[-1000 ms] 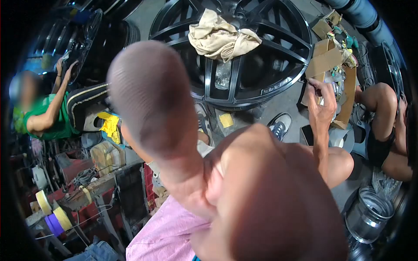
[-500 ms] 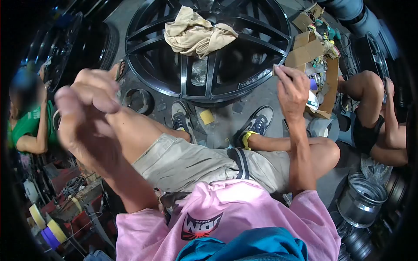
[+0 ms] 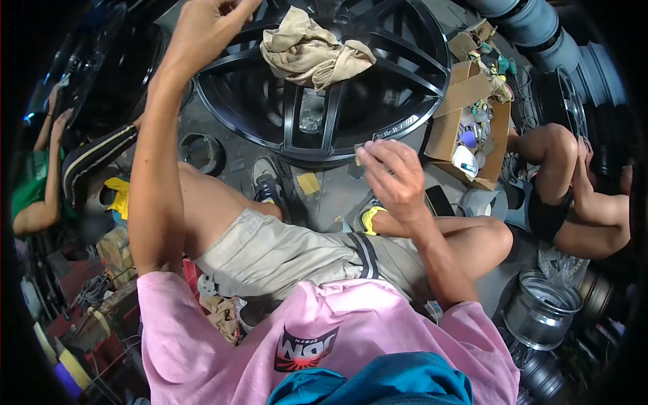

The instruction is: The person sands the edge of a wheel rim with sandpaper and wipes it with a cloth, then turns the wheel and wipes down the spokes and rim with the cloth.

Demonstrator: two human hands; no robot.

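A black multi-spoke car wheel rim [image 3: 307, 118] lies face up before me, with lettering along its near right edge. On its spokes rests a crumpled beige cloth [image 3: 314, 54]. My left hand [image 3: 209, 30] reaches over the far left of the rim; its thumb stands apart from the fingers, whose tips are cut off by the top of the view. Over the floor just off the rim's near right edge, my right hand [image 3: 397, 177] pinches a small thin greyish-tan piece [image 3: 359, 152], mostly covered by the fingers and too small to name.
An open cardboard box [image 3: 496, 145] of tapes and bits stands right of the rim. A dark phone-like slab [image 3: 440, 202] and a yellow square [image 3: 308, 183] lie on the floor. A silver rim barrel [image 3: 543, 310] sits lower right. People sit on both sides.
My left hand has gone from near my left knee up and forward to the far left of the rim. My right hand has come left and nearer to me, still pinching the small piece.
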